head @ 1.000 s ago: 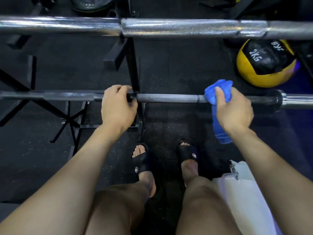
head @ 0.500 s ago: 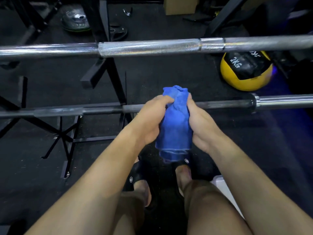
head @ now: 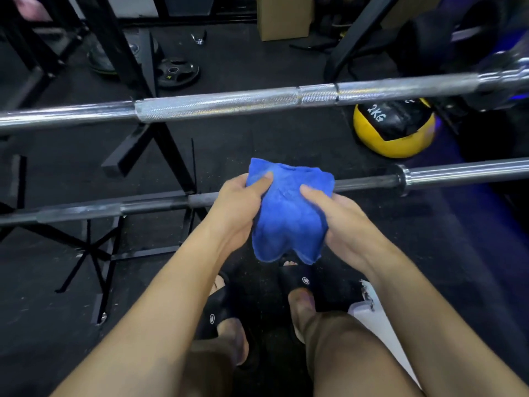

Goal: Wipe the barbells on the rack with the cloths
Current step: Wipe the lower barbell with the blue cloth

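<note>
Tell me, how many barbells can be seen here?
2: the chrome barbell higher and farther from the person, and the dark barbell lower, passing behind the blue cloth. Others may be out of view.

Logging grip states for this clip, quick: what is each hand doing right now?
Left hand: pinching the blue cloth at its upper left corner.
Right hand: gripping the same cloth on its right side.
</note>
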